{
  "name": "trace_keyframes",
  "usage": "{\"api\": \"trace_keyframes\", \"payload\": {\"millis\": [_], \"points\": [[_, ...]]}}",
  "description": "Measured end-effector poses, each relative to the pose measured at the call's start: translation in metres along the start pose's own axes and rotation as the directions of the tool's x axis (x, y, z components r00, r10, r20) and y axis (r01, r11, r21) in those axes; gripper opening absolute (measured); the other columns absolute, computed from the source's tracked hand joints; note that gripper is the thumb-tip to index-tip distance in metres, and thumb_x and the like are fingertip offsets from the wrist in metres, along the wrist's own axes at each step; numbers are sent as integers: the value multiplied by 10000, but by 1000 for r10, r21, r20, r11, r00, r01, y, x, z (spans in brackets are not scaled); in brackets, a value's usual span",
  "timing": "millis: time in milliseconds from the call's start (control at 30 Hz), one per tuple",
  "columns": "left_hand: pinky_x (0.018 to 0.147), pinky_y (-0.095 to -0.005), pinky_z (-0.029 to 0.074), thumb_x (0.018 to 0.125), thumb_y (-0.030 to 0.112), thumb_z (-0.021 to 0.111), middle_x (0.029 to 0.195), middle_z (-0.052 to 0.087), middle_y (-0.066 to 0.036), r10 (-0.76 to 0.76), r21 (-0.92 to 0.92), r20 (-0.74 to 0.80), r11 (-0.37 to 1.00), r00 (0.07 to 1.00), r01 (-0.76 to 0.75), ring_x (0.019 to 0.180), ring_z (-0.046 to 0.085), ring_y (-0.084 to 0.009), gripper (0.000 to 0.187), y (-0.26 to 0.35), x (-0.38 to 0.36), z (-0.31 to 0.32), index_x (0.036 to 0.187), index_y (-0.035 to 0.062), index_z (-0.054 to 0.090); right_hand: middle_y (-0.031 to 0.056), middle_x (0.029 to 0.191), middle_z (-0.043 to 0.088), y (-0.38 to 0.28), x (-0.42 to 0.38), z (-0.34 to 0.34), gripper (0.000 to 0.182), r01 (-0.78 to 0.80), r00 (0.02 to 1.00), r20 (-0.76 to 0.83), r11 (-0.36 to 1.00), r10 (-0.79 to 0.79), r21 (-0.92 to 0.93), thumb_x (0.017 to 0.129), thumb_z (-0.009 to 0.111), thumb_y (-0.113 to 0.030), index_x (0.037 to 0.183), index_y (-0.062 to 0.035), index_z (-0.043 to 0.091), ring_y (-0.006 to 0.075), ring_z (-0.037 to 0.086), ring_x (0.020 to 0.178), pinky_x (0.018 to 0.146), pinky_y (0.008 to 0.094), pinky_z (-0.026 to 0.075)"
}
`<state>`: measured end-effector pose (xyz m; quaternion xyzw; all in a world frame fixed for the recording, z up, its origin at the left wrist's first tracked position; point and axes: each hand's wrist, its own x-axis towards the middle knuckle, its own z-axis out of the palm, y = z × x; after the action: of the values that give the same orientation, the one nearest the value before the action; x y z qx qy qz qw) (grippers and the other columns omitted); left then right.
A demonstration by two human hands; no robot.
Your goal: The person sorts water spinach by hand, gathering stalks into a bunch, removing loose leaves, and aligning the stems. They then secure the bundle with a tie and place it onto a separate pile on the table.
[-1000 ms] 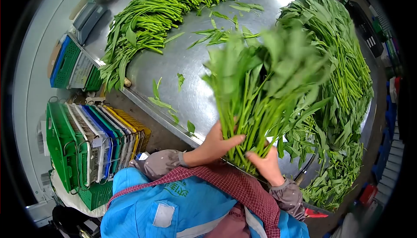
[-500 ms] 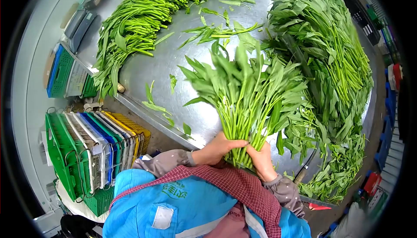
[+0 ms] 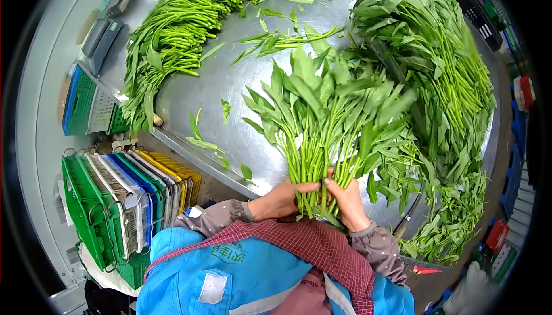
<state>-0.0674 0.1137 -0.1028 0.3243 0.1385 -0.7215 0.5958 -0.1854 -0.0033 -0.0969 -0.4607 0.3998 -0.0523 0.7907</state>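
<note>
A bunch of water spinach (image 3: 322, 119) is held upright close to my body, its leaves fanned out away from me. Around the lower stems on the left side, my left hand (image 3: 279, 199) is closed. My right hand (image 3: 348, 203) grips the stems on the right side, its thumb pointing up along them. A narrow gap shows between the stems near the two hands. To the right lies a large heap of water spinach (image 3: 443, 67), touching the bunch's outer leaves. A knife (image 3: 407, 217) with a dark blade rests by the loose leaves right of my right hand.
The metal table (image 3: 190, 102) carries a row of stacked bunches (image 3: 184, 27) at far left and loose stems (image 3: 287, 40) in the middle. Plastic crates (image 3: 132, 194) stand on the left below the table edge. A scale (image 3: 100, 42) sits at the left.
The bunch's leaves have shifted and spread a little wider, and a gap has opened between its stems. My right thumb has moved upward along the stems.
</note>
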Motion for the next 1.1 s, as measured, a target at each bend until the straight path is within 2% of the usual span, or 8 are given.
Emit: {"api": "trace_keyframes", "payload": {"millis": [67,200,400,567,700,767,900,1100], "points": [[818,-319,466,803,67,589,1078,547,-74,213,137,41,967,976,-216,944,553,-183,418,-6,1,5,1197,37,450,36,723,553,-5,2,4,235,-9,1000,-14,999,9,-43,774,621,-48,976,26,527,91,510,585,515,218,408],[805,-314,463,775,47,626,1068,549,-63,210,231,11,951,978,-207,947,547,-171,459,-6,-4,1,1196,49,442,47,713,563,-8,3,-1,165,46,999,-23,998,-47,-41,785,542,-16,944,26,533,110,535,619,557,237,439],[764,-324,484,774,70,639,1030,555,-53,174,115,-27,979,984,-170,917,558,-182,412,1,-9,-2,1145,54,460,23,789,478,-23,-3,-18,230,283,949,-243,879,-200,383,837,526,-95,1040,-27,442,82,452,563,494,236,406],[755,-315,475,773,49,621,1019,550,-54,175,134,42,975,984,-179,887,554,-171,419,-8,-6,2,1156,51,451,14,617,487,-16,9,3,181,43,998,-41,987,-37,157,821,590,-119,932,-4,504,97,470,497,461,239,414],[786,-303,452,757,1,591,1043,541,-63,217,208,43,953,975,-221,897,541,-157,441,-15,-5,6,1170,32,440,28,584,513,-16,23,13,177,103,991,-93,995,-102,12,806,621,-162,838,-5,545,103,504,484,452,238,422],[767,-315,455,764,29,588,1046,543,-46,262,425,-22,876,965,-229,910,545,-165,398,-18,-3,1,1142,12,464,45,592,540,-14,30,15,182,295,937,-107,919,-332,-262,804,619,-163,772,5,557,110,508,454,419,237,412],[824,-305,422,758,20,576,1057,539,-48,363,452,1,831,932,-325,947,519,-159,397,-17,-1,12,1139,5,465,53,523,525,-22,33,13,152,91,978,-179,993,-103,-76,820,577,-122,760,16,559,123,496,404,359,254,397],[864,-295,394,741,1,563,1078,530,-48,371,348,81,859,925,-375,992,493,-151,441,-21,4,2,1168,16,456,42,530,515,-13,26,9,119,131,969,-216,990,-116,54,821,546,-60,724,9,539,118,478,398,347,256,384]]}}
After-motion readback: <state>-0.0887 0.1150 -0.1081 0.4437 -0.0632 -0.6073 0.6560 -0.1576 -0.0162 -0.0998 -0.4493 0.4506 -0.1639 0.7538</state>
